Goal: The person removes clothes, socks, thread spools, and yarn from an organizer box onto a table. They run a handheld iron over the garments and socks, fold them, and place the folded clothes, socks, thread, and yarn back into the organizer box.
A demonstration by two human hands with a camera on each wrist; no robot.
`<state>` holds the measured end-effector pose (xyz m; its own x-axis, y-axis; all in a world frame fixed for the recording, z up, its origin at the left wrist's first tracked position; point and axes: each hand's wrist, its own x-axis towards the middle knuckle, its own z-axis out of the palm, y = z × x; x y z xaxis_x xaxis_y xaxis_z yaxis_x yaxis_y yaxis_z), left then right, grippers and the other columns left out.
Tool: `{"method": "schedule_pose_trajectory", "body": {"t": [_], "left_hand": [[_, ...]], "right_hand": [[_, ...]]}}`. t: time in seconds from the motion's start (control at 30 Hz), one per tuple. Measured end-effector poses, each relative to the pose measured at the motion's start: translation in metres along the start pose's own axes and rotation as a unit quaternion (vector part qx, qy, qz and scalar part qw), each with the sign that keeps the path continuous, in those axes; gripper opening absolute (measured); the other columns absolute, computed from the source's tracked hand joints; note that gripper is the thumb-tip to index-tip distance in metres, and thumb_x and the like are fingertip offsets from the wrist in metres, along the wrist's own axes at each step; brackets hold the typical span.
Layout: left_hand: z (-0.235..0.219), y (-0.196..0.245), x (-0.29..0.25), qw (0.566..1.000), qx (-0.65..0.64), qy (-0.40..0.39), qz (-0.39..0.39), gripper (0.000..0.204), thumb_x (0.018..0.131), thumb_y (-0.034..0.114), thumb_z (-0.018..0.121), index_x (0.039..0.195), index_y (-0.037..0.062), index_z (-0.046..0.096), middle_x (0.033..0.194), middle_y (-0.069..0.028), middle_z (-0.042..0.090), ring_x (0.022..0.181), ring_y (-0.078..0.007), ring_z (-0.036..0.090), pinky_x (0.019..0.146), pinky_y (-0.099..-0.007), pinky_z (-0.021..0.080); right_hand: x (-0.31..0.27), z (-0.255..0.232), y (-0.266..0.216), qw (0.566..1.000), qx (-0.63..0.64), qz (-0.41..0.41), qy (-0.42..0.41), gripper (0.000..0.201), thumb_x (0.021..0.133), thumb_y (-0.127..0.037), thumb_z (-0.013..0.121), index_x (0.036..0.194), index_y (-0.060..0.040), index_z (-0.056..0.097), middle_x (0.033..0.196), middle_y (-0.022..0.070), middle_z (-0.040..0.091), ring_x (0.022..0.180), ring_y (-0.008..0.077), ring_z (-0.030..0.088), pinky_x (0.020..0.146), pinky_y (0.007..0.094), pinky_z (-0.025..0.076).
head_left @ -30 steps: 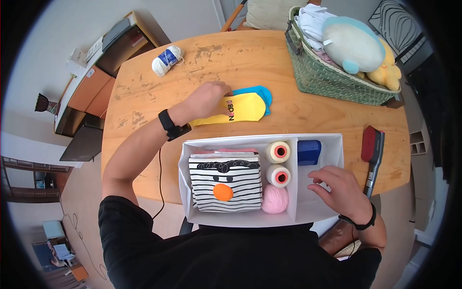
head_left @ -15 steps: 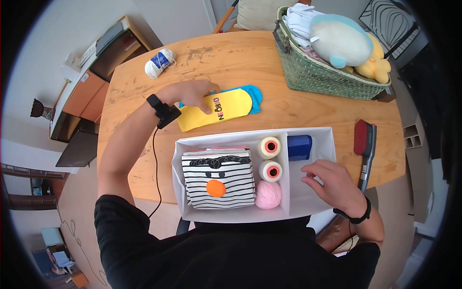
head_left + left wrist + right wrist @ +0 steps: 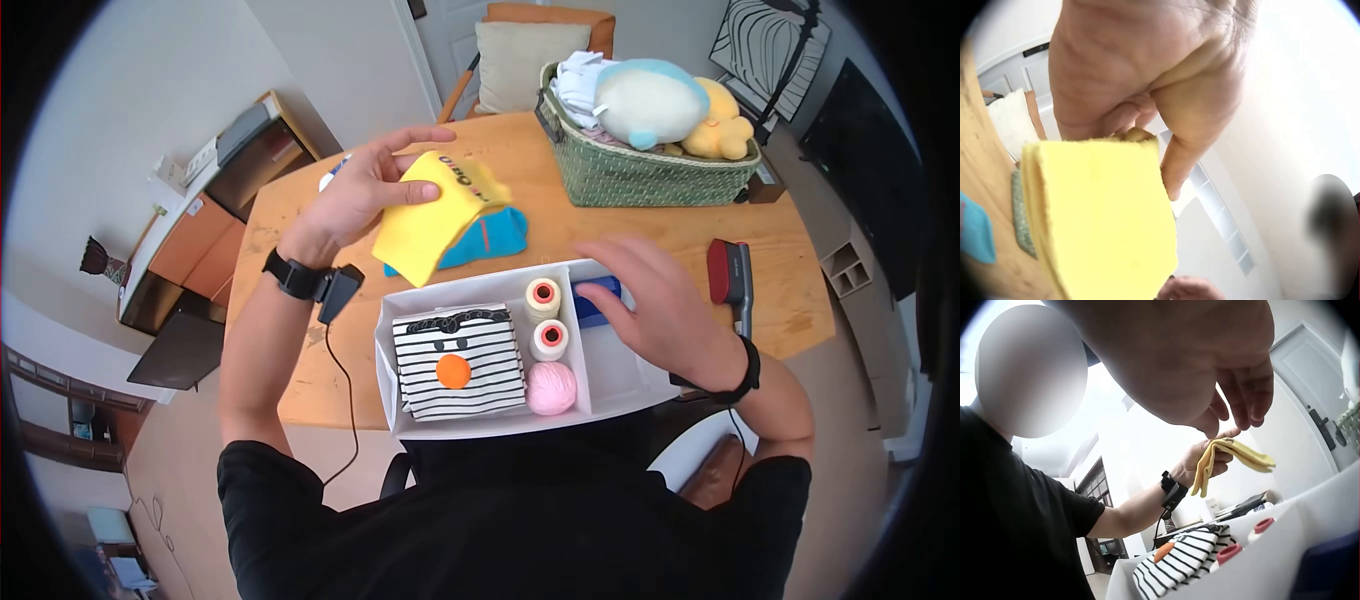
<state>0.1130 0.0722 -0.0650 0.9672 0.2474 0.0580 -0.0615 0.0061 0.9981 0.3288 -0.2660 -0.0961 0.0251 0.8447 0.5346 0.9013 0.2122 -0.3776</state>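
My left hand (image 3: 360, 190) pinches the yellow socks (image 3: 430, 215) between thumb and fingers, holding them up above the table. They hang folded over in the right wrist view, yellow socks (image 3: 1225, 456). Beneath them the blue socks (image 3: 490, 236) lie on the table. My right hand (image 3: 665, 310), fingers extended and apart, hovers over the right compartment of the white box (image 3: 480, 433), above a dark blue item (image 3: 597, 303). In the box's left part are a striped folded cloth (image 3: 420, 390), two cream thread spools (image 3: 548, 340) and a pink yarn ball (image 3: 551, 388).
A green basket (image 3: 640, 180) with plush toys stands at the table's back right. A red-and-grey brush (image 3: 730, 275) lies at the right. White yarn (image 3: 328, 178) is partly hidden behind my left hand. A cable (image 3: 350, 400) hangs from the left wrist.
My left hand has lifted the yellow socks off the blue ones, which stay on the table. My right hand has moved up and forward over the box, its fingers now more extended.
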Motion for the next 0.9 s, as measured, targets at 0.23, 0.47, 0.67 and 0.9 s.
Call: {"method": "schedule_pose_trajectory", "body": {"t": [0.23,0.47,0.67,0.9], "left_hand": [[0.087,0.036,-0.025,0.997,-0.055,-0.013,0.058,0.071,0.105,0.001,0.083,0.168,0.0005,0.050,0.136,-0.0172,0.082,0.118,-0.0227,0.083,0.105,-0.0376,0.068],[0.139,0.015,-0.060,0.992,-0.111,0.022,0.054,0.087,0.102,0.002,0.086,0.175,0.0002,0.039,0.144,-0.0174,0.079,0.128,-0.0234,0.079,0.112,-0.0381,0.063],[0.164,-0.021,-0.077,0.996,-0.049,0.059,0.050,0.103,0.099,-0.003,0.090,0.179,0.0004,0.025,0.141,-0.0209,0.081,0.132,-0.0249,0.077,0.114,-0.0408,0.061],[0.167,0.007,-0.081,0.982,-0.020,0.081,0.172,0.112,0.096,-0.004,0.091,0.183,0.0026,0.020,0.134,-0.0198,0.083,0.125,-0.0229,0.080,0.112,-0.0403,0.063]], "right_hand": [[0.057,-0.005,-0.041,0.976,-0.033,-0.145,0.159,0.064,0.092,-0.003,0.082,0.154,-0.0018,0.064,0.136,0.0214,0.073,0.122,0.0421,0.072,0.104,0.0487,0.060],[0.037,-0.008,-0.048,0.988,0.029,-0.082,0.130,0.045,0.094,0.006,0.067,0.138,0.0023,0.077,0.116,0.0265,0.083,0.104,0.0426,0.083,0.091,0.0433,0.065],[0.031,-0.007,-0.059,0.985,0.110,-0.022,0.128,0.033,0.095,0.001,0.063,0.123,0.0016,0.081,0.098,0.0282,0.079,0.092,0.0485,0.079,0.081,0.0502,0.063],[0.028,-0.016,-0.052,0.983,0.169,0.077,0.009,0.029,0.104,0.000,0.063,0.129,0.0022,0.079,0.108,0.0173,0.086,0.100,0.0247,0.085,0.088,0.0375,0.063]]}}
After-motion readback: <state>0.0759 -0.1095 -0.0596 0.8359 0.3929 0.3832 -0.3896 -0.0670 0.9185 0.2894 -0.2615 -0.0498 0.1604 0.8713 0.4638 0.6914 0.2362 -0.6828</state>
